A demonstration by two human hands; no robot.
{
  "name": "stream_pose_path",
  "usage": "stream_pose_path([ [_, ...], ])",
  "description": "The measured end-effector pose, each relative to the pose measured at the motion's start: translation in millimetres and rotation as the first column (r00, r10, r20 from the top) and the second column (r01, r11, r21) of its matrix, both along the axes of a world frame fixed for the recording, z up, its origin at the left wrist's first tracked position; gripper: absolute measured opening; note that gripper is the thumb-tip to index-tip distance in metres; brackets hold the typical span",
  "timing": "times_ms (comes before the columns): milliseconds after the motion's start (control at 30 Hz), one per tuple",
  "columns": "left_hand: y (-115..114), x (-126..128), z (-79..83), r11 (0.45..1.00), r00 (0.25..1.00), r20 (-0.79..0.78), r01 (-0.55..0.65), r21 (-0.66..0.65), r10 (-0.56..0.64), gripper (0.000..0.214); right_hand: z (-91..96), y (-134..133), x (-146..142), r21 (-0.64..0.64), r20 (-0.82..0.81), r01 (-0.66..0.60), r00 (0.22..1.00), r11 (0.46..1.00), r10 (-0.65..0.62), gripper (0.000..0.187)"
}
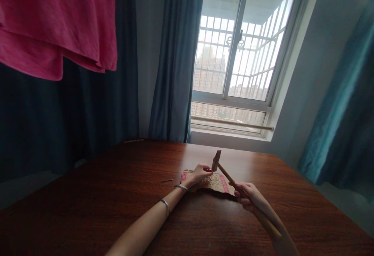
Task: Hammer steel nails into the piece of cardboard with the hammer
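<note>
Our brown table [117, 189] below a window [214, 57] and blue curtain [177, 53], our right hand [248, 195] gripping a hammer [225, 173], our left hand [201, 172] partly hiding a patterned sheet [216, 182] on the table, its pinch unclear to us, forearms [143, 226] cut off.

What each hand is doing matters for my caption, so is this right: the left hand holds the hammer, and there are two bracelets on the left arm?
Not quite: the head view shows that the right hand holds the hammer. The rest stands: there are two bracelets on the left arm.
</note>
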State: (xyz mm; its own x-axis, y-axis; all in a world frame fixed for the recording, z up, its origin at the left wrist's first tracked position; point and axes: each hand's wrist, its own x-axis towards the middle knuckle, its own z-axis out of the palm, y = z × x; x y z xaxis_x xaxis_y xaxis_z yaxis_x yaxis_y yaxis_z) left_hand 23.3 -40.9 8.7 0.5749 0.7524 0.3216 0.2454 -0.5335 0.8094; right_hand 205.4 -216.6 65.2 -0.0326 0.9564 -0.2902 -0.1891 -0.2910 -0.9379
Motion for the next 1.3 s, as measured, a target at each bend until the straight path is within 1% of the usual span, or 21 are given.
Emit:
stream_pose_path([
  [133,1,0,-0.8,1.000,1.000,0.014,0.006,-0.003,-0.006,0.026,1.3,0,0,-0.008,-0.043,-0.019,0.999,1.000,0.019,0.039],
  [300,2,1,-2.6,1.000,1.000,0.010,-0.003,-0.002,0.003,0.024,-1.9,1,-2,0.019,0.008,-0.007,1.000,1.000,0.007,0.033],
  [400,1,1,-1.9,1.000,1.000,0.005,0.003,-0.014,-0.003,0.024,-2.0,1,-5,0.037,-0.011,-0.003,1.000,0.999,0.003,0.036],
  [600,3,0,-4.1,0.999,1.000,0.000,0.013,-0.033,-0.013,0.023,2.7,-3,-13,0.049,0.015,0.002,1.000,0.999,-0.003,0.036],
  [733,4,0,-5.7,0.999,0.999,0.033,0.015,-0.032,-0.014,0.024,5.4,-6,-16,0.081,-0.019,0.004,1.000,0.997,-0.002,0.034],
  [867,3,0,-4.4,0.998,0.998,0.047,0.048,-0.051,-0.045,0.027,5.5,-6,-17,0.076,0.014,-0.006,1.000,0.997,0.005,0.033],
  [1033,2,0,-2.3,0.998,0.999,0.032,0.026,-0.050,-0.025,0.027,1.8,-4,-16,0.095,0.006,-0.011,1.000,0.995,0.011,0.034],
  [1133,2,0,-1.1,0.997,0.999,0.024,0.033,-0.067,-0.031,0.028,-0.3,-2,-15,0.084,0.030,-0.013,0.999,0.996,0.011,0.031],
  [1300,1,0,-0.2,0.998,0.999,0.037,0.028,-0.057,-0.026,0.028,5.2,-6,-17,0.073,0.037,0.004,0.999,0.997,-0.007,0.034],
])
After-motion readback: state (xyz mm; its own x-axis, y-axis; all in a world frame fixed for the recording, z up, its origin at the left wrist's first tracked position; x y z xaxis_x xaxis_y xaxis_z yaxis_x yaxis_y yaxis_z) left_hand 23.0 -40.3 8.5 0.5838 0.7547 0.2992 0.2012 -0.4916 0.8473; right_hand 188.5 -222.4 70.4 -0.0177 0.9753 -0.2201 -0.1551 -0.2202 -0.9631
